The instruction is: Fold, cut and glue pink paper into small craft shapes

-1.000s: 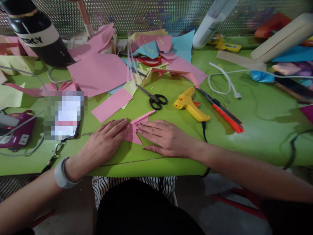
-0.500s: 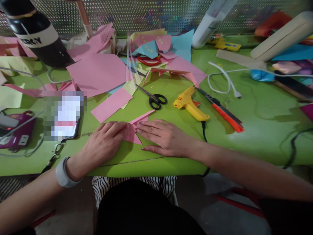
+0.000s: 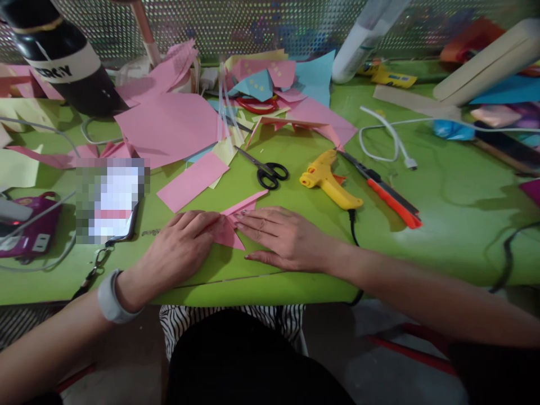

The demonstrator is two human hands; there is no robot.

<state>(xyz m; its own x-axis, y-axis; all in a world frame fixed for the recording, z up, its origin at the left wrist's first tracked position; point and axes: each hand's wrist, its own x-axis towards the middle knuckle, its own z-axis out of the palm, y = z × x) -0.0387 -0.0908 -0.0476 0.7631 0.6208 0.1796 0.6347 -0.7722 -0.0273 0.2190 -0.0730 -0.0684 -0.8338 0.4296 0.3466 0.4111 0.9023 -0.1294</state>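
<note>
A folded piece of pink paper [image 3: 230, 236] lies on the green table near its front edge, with pointed corners showing between my hands. My left hand [image 3: 188, 239] bends over its left part, fingers together and gripping it; the fingertips are partly hidden. From the other side my right hand [image 3: 287, 239] lies flat, fingers stretched out and their tips pressing on the paper, thumb apart. Just beyond are black-handled scissors [image 3: 270, 171] and a flat pink paper rectangle [image 3: 193, 181]. A yellow glue gun [image 3: 331, 180] rests to the right of the scissors.
Beside the glue gun lies a red-and-black cutter knife [image 3: 379, 188]. A phone [image 3: 116, 199] and a purple power adapter [image 3: 37, 230] are on the left. Toward the back stand a dark bottle [image 3: 71, 62] and heaped coloured paper [image 3: 169, 126]. A white cable [image 3: 396, 140] loops at right.
</note>
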